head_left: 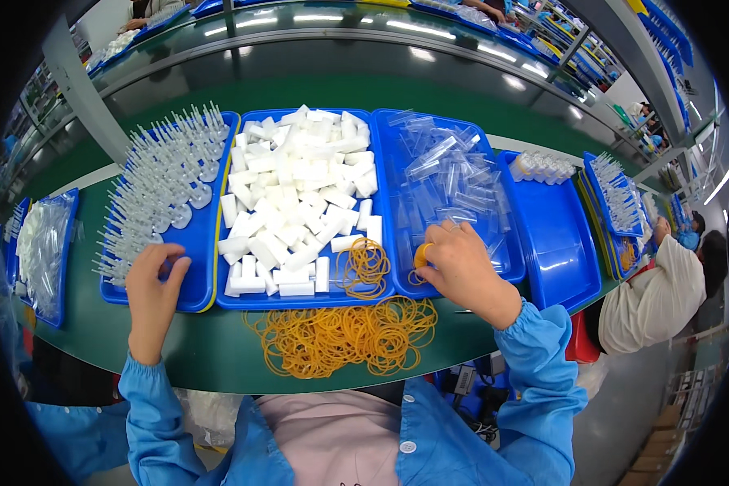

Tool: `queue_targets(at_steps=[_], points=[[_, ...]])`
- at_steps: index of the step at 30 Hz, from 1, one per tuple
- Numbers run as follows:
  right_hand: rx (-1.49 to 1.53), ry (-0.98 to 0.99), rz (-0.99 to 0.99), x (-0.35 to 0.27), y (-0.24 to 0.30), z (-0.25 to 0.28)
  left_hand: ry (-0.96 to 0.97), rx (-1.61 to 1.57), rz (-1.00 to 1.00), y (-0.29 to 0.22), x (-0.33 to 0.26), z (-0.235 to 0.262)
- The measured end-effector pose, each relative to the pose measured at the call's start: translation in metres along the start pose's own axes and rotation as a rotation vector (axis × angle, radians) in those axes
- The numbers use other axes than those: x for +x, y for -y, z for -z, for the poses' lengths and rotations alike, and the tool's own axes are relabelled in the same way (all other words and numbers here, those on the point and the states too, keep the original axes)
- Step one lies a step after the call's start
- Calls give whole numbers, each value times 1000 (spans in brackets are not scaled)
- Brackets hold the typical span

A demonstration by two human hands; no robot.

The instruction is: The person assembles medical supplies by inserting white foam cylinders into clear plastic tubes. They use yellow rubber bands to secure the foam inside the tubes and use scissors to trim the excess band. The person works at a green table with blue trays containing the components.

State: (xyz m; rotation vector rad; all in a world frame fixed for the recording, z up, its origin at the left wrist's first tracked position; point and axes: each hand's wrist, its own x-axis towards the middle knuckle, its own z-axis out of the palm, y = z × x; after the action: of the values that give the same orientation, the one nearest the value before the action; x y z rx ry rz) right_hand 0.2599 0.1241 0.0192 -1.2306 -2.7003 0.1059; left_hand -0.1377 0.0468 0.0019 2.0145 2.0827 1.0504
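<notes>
My left hand (154, 296) hovers over the near part of the left blue tray, fingers bent and thumb apart, with nothing visible in it. Beside it stand many clear plastic pieces (150, 198) with thin upright stems and round bases. My right hand (470, 271) is at the near left part of a tray of clear plastic sleeves (454, 174), its fingers curled in. A yellow-orange thing (420, 255) wraps round one fingertip; whether it is a finger cot or rubber bands I cannot tell. What its fingertips grip is hidden.
White foam-like blocks (300, 194) fill the middle tray, with some rubber bands (366, 267) on its near right corner. A larger pile of rubber bands (344, 336) lies before it. Right is another blue tray (555, 243) with white pieces (543, 166). A person (656, 300) sits at right.
</notes>
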Motion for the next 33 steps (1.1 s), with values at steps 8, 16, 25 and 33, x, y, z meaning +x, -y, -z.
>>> queue_targets(at_steps=[8,16,25,33], points=[[509,144,-21,-6,6,31,58,123,-90,6,16,-8],[352,-203,-11,39,8,-3,64,220,-73,8,48,-21],[-5,-23,22,66,20,-18,13,458,-176,27,57,-9],[114,-104,45,52,35,-12,-146,-620,276,-21,9,18]])
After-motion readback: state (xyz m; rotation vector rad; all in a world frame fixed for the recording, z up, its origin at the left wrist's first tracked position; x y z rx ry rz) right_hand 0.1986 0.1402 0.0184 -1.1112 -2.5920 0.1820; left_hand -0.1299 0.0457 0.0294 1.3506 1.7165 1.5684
